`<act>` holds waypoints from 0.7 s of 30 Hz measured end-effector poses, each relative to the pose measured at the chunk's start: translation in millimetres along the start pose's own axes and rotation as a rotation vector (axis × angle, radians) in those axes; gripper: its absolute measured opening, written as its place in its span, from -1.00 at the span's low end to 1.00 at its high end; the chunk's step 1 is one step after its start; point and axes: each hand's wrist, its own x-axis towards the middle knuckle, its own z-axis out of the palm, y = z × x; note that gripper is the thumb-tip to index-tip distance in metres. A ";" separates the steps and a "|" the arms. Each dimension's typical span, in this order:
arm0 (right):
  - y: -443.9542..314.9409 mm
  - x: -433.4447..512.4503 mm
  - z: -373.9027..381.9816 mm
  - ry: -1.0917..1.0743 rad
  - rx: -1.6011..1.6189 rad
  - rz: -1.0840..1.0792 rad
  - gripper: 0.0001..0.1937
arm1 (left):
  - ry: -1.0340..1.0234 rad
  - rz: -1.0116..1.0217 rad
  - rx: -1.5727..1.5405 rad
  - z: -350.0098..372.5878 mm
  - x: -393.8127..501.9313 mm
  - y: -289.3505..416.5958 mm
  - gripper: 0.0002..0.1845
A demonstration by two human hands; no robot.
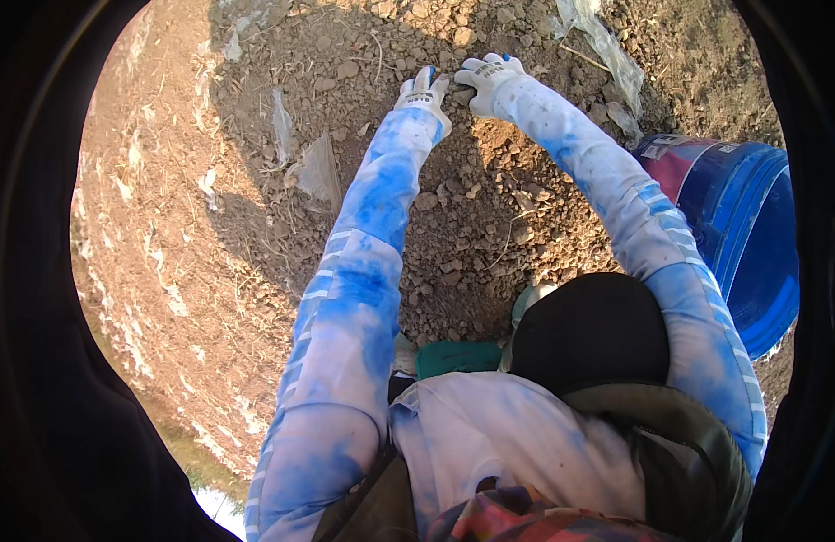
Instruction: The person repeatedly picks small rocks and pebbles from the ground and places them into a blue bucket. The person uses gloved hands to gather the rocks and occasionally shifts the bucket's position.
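My left hand (424, 100), in a white glove with blue on a finger, reaches down to the cloddy soil (451, 251) at the top middle. Close to its right is my right hand (490, 80), gloved the same way, with its thumb spread toward the left one. A small gap separates the two hands. Both show their backs, which bear printed writing. Palms and most fingertips are hidden, so whether either hand holds something cannot be made out. Dry clods and a few thin stalks lie around the fingers.
A blue plastic bucket (722, 196) lies tipped on its side at right, mouth toward me. Torn clear plastic film (603, 54) lies at the upper right, and another film scrap (319, 173) left of my left forearm. A round black pad (593, 332) sits by my lap.
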 end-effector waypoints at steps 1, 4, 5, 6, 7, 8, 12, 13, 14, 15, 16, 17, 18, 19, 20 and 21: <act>0.5 -12.3 1.7 -0.074 0.073 -0.043 -0.40 | -0.026 0.013 0.032 11.5 -8.7 -2.5 -0.11; -12.3 -56.9 30.3 -0.176 -0.065 -0.065 -0.41 | -0.205 0.034 0.116 21.4 -57.9 20.5 -0.08; -10.5 -72.2 41.9 -0.153 -0.009 -0.070 -0.41 | -0.219 0.063 0.135 24.9 -75.3 27.1 -0.08; -12.8 -89.0 53.0 -0.138 0.054 -0.082 -0.40 | -0.246 0.089 0.153 32.6 -93.6 30.1 -0.09; -18.0 -101.9 60.9 -0.186 -0.053 -0.107 -0.38 | -0.260 0.109 0.150 42.9 -107.8 28.5 -0.08; -27.6 -115.8 65.0 -0.257 -0.047 -0.104 -0.36 | -0.280 0.125 0.145 51.5 -123.3 26.6 -0.07; -41.0 -175.2 66.7 -0.321 -0.050 -0.128 -0.37 | -0.441 0.166 0.163 60.5 -161.6 -4.4 -0.09; -41.6 -185.1 67.1 -0.324 -0.036 -0.138 -0.38 | -0.463 0.175 0.163 58.4 -175.4 -20.9 -0.14; -38.4 -193.5 60.9 -0.364 0.050 -0.161 -0.39 | -0.506 0.179 0.163 42.6 -193.4 -34.0 -0.21; -33.6 -197.8 52.3 -0.398 0.133 -0.191 -0.40 | -0.511 0.148 0.180 32.2 -211.0 -52.4 -0.24; -22.7 -206.4 50.0 -0.438 0.213 -0.200 -0.41 | -0.515 0.140 0.195 23.4 -224.8 -67.4 -0.28; -0.9 -206.0 72.9 -0.273 0.305 -0.149 -0.44 | -0.475 0.128 0.198 16.1 -236.9 -84.8 -0.31; 10.6 -207.2 77.5 -0.095 0.354 -0.095 -0.48 | -0.446 0.096 0.201 9.0 -257.0 -108.0 -0.35; 27.1 -200.5 98.1 0.074 0.308 -0.020 -0.50 | -0.480 0.050 0.174 7.3 -274.7 -136.0 -0.34; 30.8 -189.3 117.5 0.247 0.274 0.033 -0.51 | -0.514 -0.022 0.152 2.0 -299.0 -163.4 -0.33; 21.2 -191.5 114.2 0.117 0.200 0.166 -0.52 | -0.593 -0.175 0.093 -4.8 -320.0 -176.3 -0.34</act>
